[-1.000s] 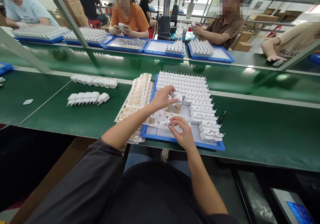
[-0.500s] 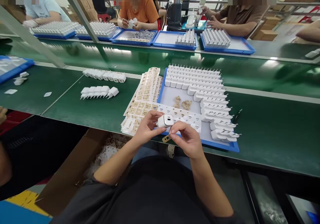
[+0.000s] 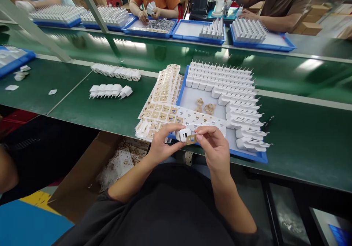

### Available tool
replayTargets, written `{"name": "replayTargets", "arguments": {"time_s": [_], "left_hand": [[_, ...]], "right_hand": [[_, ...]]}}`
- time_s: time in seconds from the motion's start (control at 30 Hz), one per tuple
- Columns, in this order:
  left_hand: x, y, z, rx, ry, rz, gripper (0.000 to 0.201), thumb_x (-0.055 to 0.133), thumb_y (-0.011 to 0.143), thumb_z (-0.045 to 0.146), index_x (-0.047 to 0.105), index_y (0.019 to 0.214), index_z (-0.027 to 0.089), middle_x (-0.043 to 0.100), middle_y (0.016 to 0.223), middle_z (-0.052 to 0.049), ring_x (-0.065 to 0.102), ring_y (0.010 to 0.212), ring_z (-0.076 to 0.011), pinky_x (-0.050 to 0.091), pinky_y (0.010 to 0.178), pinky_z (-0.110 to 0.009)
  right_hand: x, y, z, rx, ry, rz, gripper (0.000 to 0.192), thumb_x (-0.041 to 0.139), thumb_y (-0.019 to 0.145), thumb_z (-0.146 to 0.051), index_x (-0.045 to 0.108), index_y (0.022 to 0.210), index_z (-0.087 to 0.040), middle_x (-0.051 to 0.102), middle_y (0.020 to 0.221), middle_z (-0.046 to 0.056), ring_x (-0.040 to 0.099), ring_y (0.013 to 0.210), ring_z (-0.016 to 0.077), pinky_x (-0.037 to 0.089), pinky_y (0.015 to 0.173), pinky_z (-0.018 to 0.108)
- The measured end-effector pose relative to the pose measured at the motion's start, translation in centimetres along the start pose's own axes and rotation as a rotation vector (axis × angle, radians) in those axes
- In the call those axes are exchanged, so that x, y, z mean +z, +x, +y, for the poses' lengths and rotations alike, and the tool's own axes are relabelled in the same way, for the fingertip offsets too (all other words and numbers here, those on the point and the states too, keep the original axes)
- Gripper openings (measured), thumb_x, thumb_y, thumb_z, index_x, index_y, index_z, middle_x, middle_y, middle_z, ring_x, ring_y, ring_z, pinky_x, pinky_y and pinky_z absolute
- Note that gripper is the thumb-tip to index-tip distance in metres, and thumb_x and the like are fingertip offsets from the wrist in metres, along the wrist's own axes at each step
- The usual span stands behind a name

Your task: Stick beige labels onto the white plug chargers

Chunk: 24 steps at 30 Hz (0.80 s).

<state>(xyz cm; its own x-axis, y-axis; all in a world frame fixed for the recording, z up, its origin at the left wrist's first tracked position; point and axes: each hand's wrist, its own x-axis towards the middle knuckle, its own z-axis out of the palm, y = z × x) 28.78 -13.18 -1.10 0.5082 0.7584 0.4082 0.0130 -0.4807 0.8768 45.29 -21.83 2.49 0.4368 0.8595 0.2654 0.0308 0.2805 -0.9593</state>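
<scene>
My left hand [image 3: 164, 142] grips a white plug charger [image 3: 181, 134] with its port face turned toward me. Between the fingertips of my right hand [image 3: 214, 142] is a small tan sticker [image 3: 191, 139] with cut-out holes, right beside the charger's port face; whether they touch I cannot tell. Under and behind my hands lie sheets of tan stickers [image 3: 164, 88], partly over a blue tray [image 3: 181, 85]. Rows of white chargers [image 3: 220, 79] with pins up fill the tray's back and right side. Crumpled tan scraps [image 3: 209, 109] sit on its bare part.
Two rows of chargers [image 3: 106, 91] stand at the left on the green bench [image 3: 82, 117]. An open cardboard box [image 3: 74, 187] with scraps is below. Across the green belt [image 3: 154, 51], co-workers sit behind blue trays [image 3: 187, 33]. A dark thin tool [image 3: 268, 121] lies right of the tray.
My right hand has raised the tan sticker from below the charger to beside its port face. The charger has turned more toward me. The view has tipped down.
</scene>
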Motion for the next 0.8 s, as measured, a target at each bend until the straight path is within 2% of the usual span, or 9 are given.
{"name": "replayTargets", "arguments": {"time_s": [0.07,0.33,0.8], "left_hand": [[-0.05,0.13,0.32,0.044,0.018,0.014,0.042,0.081,0.082,0.034,0.064,0.121,0.033,0.072,0.119,-0.005,0.065,0.118,-0.0278,0.053,0.106,-0.049],[-0.06,0.75,0.58,0.225,0.031,0.025,0.048,0.083,0.081,0.022,0.063,0.124,0.028,0.072,0.117,-0.006,0.067,0.113,-0.0227,0.055,0.102,-0.042],[-0.2,0.74,0.59,0.235,0.048,0.015,0.048,0.082,0.081,0.021,0.063,0.124,0.026,0.072,0.117,-0.007,0.067,0.115,-0.0225,0.056,0.102,-0.041]], "right_hand": [[0.51,0.05,-0.03,0.03,0.015,0.041,0.004,0.071,0.089,-0.027,0.068,0.09,-0.026,0.067,0.09,0.002,0.065,0.091,0.0186,0.054,0.086,0.033],[1.14,0.2,-0.13,0.067,0.029,0.028,0.003,0.072,0.089,-0.025,0.069,0.09,-0.026,0.068,0.09,0.0,0.065,0.091,0.0156,0.053,0.088,0.029],[1.16,0.06,-0.31,0.081,0.003,0.015,0.003,0.071,0.09,-0.024,0.068,0.09,-0.024,0.066,0.089,-0.001,0.063,0.088,0.0144,0.051,0.085,0.028]]}}
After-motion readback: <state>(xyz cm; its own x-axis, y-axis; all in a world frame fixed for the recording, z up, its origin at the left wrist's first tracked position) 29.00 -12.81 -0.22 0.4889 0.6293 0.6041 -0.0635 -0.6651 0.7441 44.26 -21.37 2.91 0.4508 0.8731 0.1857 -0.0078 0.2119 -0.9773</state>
